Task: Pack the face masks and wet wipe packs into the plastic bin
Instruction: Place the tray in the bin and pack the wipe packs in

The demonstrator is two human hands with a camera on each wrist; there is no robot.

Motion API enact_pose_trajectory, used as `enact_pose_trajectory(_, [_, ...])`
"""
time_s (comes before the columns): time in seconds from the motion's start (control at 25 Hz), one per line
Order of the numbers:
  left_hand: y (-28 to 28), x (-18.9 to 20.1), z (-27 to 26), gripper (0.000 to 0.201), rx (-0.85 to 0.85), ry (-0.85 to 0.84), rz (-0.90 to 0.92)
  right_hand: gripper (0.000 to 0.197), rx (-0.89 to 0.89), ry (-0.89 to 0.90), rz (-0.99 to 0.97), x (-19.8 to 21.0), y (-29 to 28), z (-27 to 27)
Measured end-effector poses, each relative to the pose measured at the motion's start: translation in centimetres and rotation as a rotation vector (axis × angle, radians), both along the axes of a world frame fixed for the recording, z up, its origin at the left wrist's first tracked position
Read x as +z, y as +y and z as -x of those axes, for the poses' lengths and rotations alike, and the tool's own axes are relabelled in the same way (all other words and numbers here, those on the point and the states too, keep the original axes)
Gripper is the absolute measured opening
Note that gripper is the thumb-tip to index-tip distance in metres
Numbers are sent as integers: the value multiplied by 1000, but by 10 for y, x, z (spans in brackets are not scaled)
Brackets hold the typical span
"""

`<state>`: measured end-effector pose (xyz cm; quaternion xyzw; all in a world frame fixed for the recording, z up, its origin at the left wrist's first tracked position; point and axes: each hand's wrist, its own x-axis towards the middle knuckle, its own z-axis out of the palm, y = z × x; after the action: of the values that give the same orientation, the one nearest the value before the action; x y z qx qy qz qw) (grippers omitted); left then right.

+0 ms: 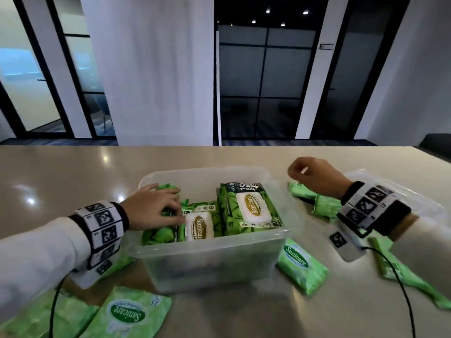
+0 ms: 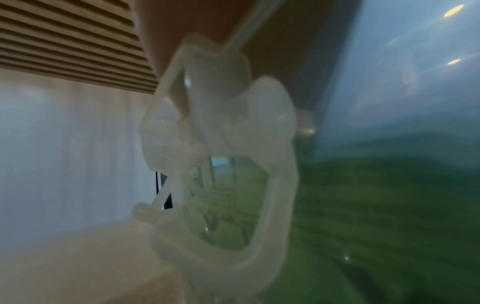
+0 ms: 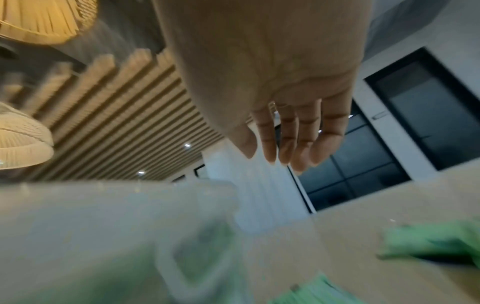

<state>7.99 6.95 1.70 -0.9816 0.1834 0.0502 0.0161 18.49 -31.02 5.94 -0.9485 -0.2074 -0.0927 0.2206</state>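
Loose light-green wipe pack (image 1: 136, 313): on the table (image 1: 73, 172) at the near left, label upside down; another beside it is cut off by the frame edge and partly under the left sleeve.

Left hand (image 1: 156, 208): reaches over the left rim of the plastic bin (image 1: 214, 264). Fingers are bent down onto a dark-green wipe pack (image 1: 158, 234) at the bin's left side, thumb on its near face; whether they grip it or only press on it cannot be told. In the left wrist view the hand is hidden behind a blurred translucent handle; green shows beyond it.

Bin contents: two large packs with white flip lids, one in the middle (image 1: 199, 224), one to its right (image 1: 251, 207), leaning against each other.

Small pack (image 1: 301, 267): on the table, touching the bin's near right corner.

Right hand (image 1: 314, 175): raised above the table right of the bin, holding nothing, fingers loosely curled. More green packs (image 1: 317, 203) lie under it, partly hidden by the wrist.

Clear lid (image 1: 415, 198): far right, largely covered by the wristband.

Face masks: none made out.
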Motion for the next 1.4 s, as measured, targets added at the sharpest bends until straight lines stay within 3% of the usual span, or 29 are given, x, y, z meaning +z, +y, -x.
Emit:
enact_pose_trajectory(0.04, [-1,-2,0,87,2,-4,11,19,-78,9,-7,-21,-19,1])
enact_pose_trajectory(0.12, [-3,-3,0,85,7,-14,30,30,-172,230,121,-64,-45,6])
enact_pose_trajectory(0.24, [-6,-3,0,82,32,-14,49,92,-130,663,360,-110,-47,30])
enact_pose_trajectory(0.32, [-7,-3,0,79,37,-4,54,129,-70,663,437,-130,-44,36])
enact_pose_trajectory(0.4, [-7,-2,0,71,41,0,73,136,-97,642,418,-148,-43,30])
enact_pose_trajectory(0.48, [-6,0,1,64,53,-2,99,121,-78,690,343,-154,-44,21])
enact_pose_trajectory(0.6, [-5,0,1,60,58,-3,124,41,-33,783,364,-135,-49,22])
enact_pose_trajectory(0.68, [-3,-1,2,54,60,-29,178,21,-91,676,404,-116,-61,16])
enact_pose_trajectory(0.84, [0,-4,3,50,88,-85,284,29,-299,277,477,-28,-90,-2])
enact_pose_trajectory(0.92, [-2,-3,4,44,125,-109,241,36,-309,87,260,31,-86,0])
enact_pose_trajectory(0.96, [-5,-1,4,35,153,-107,223,37,-233,21,134,56,-74,7])
enact_pose_trajectory(1.04, [-8,2,6,25,190,-90,214,29,57,87,-159,90,-29,28])
enact_pose_trajectory(1.12, [-9,4,8,22,211,-82,204,26,301,342,-311,100,31,46])
enact_pose_trajectory(1.24, [-10,6,12,18,279,-84,250,34,403,513,-168,79,108,51])
enact_pose_trajectory(1.4, [-11,8,15,21,343,-111,265,39,458,457,84,49,161,42])
